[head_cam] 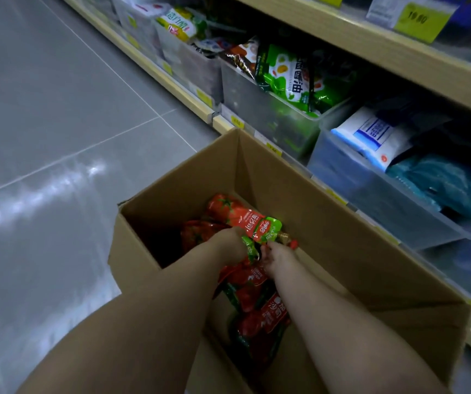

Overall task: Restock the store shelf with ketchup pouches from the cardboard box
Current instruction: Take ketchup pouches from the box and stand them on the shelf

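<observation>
Grey tiled floor (58,115) fills left of frame. Store shelf (399,49) runs along right — clear bins (257,109) of green and blue packets. Open cardboard box (328,228) at lower centre, on floor beside shelf. Ketchup pouches (254,308) heaped inside. Left hand (230,243) and right hand (275,258) both down in box — fingers closed on green top of one pouch (245,220).

Red ketchup pouches (238,216) with green tops and tomato pictures; plain brown cardboard box (328,223); grey floor tiles (58,109).
</observation>
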The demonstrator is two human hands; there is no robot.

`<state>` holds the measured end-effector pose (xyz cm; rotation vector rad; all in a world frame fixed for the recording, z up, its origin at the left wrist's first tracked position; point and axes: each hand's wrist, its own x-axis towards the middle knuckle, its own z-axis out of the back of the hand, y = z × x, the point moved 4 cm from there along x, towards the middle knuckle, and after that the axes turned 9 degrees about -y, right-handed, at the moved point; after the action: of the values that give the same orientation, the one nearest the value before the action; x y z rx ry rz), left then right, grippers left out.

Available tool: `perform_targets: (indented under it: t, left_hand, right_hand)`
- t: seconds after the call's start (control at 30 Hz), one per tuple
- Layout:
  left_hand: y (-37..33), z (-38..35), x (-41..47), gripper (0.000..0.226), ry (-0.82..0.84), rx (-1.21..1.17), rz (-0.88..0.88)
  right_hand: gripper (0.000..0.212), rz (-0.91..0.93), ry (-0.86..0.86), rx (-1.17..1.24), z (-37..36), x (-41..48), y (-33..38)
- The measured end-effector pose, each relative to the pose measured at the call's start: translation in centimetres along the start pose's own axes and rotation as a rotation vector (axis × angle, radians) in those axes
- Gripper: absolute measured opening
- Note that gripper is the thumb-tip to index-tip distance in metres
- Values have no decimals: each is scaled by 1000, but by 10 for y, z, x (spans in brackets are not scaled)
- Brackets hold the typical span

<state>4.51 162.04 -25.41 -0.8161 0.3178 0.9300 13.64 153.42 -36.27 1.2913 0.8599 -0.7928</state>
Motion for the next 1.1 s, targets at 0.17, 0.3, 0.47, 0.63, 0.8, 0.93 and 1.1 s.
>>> perform_targets:
  t: [0.17,0.3,0.47,0.63,0.8,0.93,1.1]
  left_hand:
    - [1,0,11,60,-192,1,-125]
    - [-12,-6,9,62,-206,48,-162]
    - [-28,14,2,46,-433,-227,-201]
    - [-55,-1,-19,48,-192,-475,-252]
    - [-104,-3,-43,9,-178,-466,-475]
    - [-155,0,-71,10,-347,-540,-615]
    - [-211,8,-112,11,-469,-497,-716]
  right_hand:
    - [15,404,-98,-211,-1,-28,16]
    - [14,963,-121,-479,-4,-90,38]
    - [15,1253,-43,-539,33,-133,78]
    - [8,1383,-5,-646,88,-154,117]
    - [11,1545,-67,-470,128,-191,156]
    - [23,1392,-78,-188,172,-210,189]
    - [13,1223,0,143,228,-240,216]
